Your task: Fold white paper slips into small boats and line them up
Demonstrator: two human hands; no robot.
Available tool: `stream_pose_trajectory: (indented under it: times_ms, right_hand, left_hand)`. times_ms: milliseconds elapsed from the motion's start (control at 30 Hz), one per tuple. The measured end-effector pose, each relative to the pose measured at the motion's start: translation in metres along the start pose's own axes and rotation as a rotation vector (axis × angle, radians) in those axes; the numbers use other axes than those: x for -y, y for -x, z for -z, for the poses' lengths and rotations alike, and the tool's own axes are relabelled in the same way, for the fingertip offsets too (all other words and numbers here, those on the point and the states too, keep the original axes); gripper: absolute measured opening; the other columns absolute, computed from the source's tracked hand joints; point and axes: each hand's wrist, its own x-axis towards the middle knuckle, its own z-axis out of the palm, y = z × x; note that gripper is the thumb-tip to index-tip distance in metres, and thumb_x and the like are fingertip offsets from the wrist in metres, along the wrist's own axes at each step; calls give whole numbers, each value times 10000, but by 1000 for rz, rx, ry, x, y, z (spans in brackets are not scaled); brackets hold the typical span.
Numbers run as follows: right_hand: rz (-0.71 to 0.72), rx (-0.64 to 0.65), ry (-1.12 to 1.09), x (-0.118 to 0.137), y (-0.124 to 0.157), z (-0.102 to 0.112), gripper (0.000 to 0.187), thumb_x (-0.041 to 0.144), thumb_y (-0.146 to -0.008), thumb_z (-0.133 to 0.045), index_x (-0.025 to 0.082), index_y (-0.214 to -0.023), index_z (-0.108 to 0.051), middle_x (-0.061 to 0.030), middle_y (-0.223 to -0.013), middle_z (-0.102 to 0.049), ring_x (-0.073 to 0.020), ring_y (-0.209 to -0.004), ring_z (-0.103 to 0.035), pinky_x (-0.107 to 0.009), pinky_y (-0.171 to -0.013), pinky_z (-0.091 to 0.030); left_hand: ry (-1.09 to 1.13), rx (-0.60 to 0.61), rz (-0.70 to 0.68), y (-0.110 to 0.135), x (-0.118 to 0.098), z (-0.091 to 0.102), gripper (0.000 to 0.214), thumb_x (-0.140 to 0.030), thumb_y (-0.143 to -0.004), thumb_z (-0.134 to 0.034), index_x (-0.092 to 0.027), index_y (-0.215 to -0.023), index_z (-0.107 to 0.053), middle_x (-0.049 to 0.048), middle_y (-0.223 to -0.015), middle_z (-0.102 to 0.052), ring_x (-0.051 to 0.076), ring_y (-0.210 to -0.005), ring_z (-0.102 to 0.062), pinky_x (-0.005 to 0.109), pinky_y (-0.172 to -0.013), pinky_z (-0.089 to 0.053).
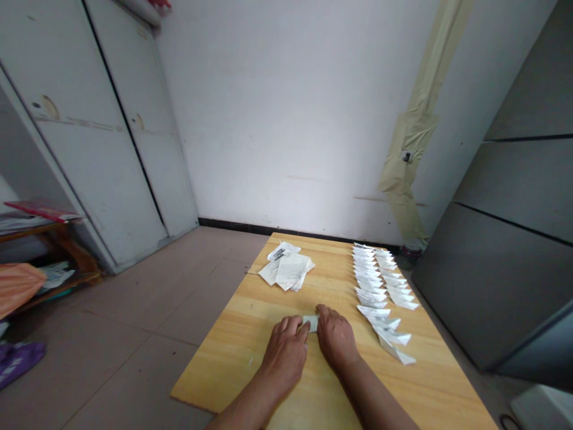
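A small folded piece of paper (310,323) lies on the wooden table (250,334) between my hands. My left hand (286,349) has its fingers on the paper's left side, thumb pressed over it. At the paper's right edge, my right hand (336,335) holds it with fingers curled around that end. Parts of the paper are hidden under my fingers.
Several loose paper sheets (293,270) lie in a pile at the table's far left. Two rows of folded paper pieces (370,278) run along the right side. A white wall (277,119) stands behind, a grey cabinet (501,257) to the right.
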Motion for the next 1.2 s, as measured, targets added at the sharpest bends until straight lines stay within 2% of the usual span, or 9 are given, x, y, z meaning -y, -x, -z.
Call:
stream_pose_trajectory:
  times_ms: [400, 633, 767, 933, 1200]
  right_hand:
    - [-6, -25, 7, 0, 0, -4, 149, 145, -920, -453, 172, -1006, -571, -89, -878, -693, -220, -842, -660, -286, -701, -419]
    - [-17, -25, 22, 1, 0, -5, 165, 112, -919, -453, 172, -1014, -574, -90, -892, -695, -218, -858, -661, -288, -718, -421]
    - [-18, -35, 26, 0, 0, -6, 207, 84, -914, -439, 175, -1044, -572, -81, -903, -696, -205, -860, -657, -280, -728, -420]
    - [-51, -25, 26, -4, 3, -5, 211, 124, -925, -470, 170, -1108, -563, -82, -965, -683, -216, -906, -644, -289, -762, -429]
    - [-25, -63, -50, -15, 7, -3, 106, 153, -941, -475, 190, -960, -572, -47, -896, -646, -188, -851, -624, -262, -727, -414]
  left_hand:
    - [0, -25, -2, 0, 1, -3, 471, -135, -829, -483, -243, -1280, -568, 72, -1225, -571, 240, -1126, -480, 379, -980, -385]
    - [-69, -5, -54, -2, 6, -9, 476, -155, -851, -475, -225, -1316, -551, 62, -1458, -468, 265, -1241, -433, 428, -1038, -361]
    - [-88, -13, -89, -3, 10, -10, 494, -151, -862, -468, -231, -1345, -534, 57, -1429, -516, 267, -1313, -388, 443, -1067, -330]
    - [-83, 4, -73, -4, 8, -7, 466, -173, -879, -471, -233, -1335, -551, 60, -1419, -532, 276, -1317, -407, 475, -1080, -315]
    - [-73, 51, -38, -3, 2, 1, 473, -172, -878, -471, -216, -1343, -543, 59, -1446, -507, 284, -1339, -394, 509, -1105, -293]
